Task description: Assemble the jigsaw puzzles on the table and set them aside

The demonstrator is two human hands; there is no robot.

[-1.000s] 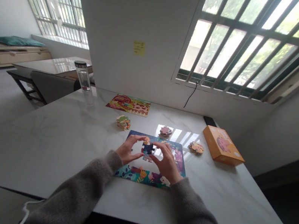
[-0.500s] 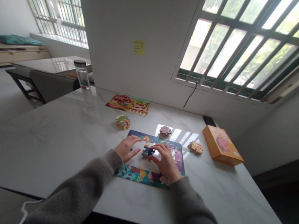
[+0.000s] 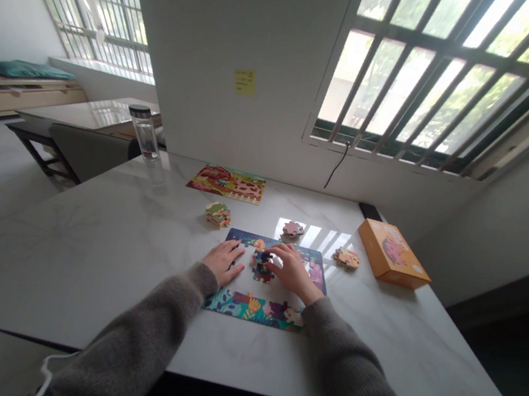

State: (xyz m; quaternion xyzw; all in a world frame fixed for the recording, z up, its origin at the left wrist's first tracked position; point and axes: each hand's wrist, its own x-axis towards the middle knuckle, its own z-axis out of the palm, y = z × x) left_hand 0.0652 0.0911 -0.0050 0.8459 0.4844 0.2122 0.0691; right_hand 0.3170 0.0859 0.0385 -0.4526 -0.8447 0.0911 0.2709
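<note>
A jigsaw puzzle (image 3: 245, 312) with a dark blue and teal border lies flat on the white table, its middle partly bare. Several joined dark pieces (image 3: 262, 275) lie within the frame. My left hand (image 3: 224, 261) rests at the puzzle's left side, fingers spread, holding nothing. Over the joined pieces, my right hand (image 3: 291, 271) has thumb and fingertips closed together on a small dark puzzle piece (image 3: 265, 258), mostly hidden by the fingers. The right hand also covers part of the puzzle's right side.
Behind the puzzle stand stacks of loose pieces: green (image 3: 218, 214), pink (image 3: 293, 230) and orange-toned (image 3: 346, 258). Farther back lies a farm picture puzzle (image 3: 227, 184). An orange box (image 3: 393, 255) sits at right, a glass bottle (image 3: 146, 134) at the back left.
My right hand has moved slightly up and away over the joined pieces, its fingers closing on a piece. My left hand has lowered flatter onto the puzzle's left side.
</note>
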